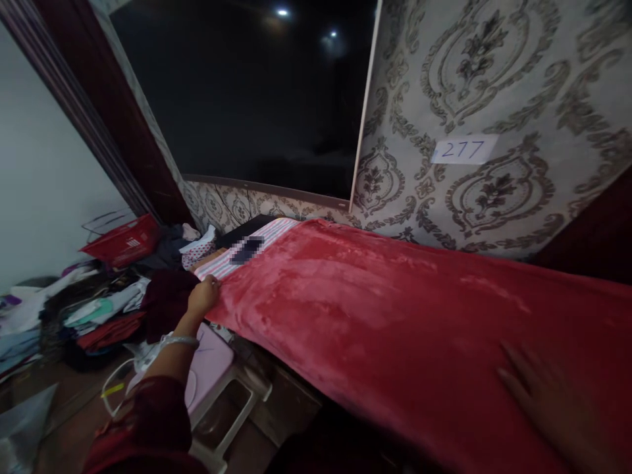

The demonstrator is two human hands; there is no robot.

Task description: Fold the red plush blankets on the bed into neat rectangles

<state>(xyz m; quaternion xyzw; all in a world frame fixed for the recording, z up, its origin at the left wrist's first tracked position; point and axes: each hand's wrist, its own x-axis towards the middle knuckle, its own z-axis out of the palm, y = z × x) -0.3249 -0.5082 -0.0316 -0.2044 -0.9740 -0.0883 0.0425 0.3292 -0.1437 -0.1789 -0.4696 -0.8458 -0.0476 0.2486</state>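
A red plush blanket point(345, 296) lies spread over a long surface, its near edge hanging over the front. My left hand point(203, 296) is closed on the blanket's near left corner, beside a striped cloth point(214, 266). The exact grip of its fingertips is partly hidden. My right hand point(548, 388) rests on the blanket at the right, palm down with fingers apart, slightly blurred. On the striped cloth there is a dark item point(247, 250), pixelated so that its kind does not show.
Below my left arm stands a pink-topped plastic stool point(212, 362) with pale legs. Heaped clothes point(108, 316) and a red basket point(123, 240) are on the left. A large dark screen point(247, 99) hangs behind, next to a paper label point(464, 149) reading 277.
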